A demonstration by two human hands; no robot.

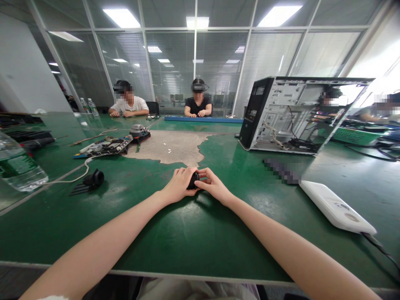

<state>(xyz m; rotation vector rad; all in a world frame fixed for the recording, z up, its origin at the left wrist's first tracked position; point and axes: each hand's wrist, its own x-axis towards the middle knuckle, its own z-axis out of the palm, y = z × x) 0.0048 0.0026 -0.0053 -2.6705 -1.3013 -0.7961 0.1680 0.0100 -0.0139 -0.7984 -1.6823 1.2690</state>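
On the green table (181, 246), an opened computer tower case (286, 114) is stood. At near centre, the fingers of the left hand (178, 184) are curled around, and those of the right hand (212, 183) pinched onto, a small black component (193, 180), apparently plastic.

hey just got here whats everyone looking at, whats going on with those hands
A person's left hand holds a small black object over the glossy green tabletop, while the right hand has its fingers on the object's right side. A black pronged part lies to the left; an open black-and-silver computer case stands farther back on the right.
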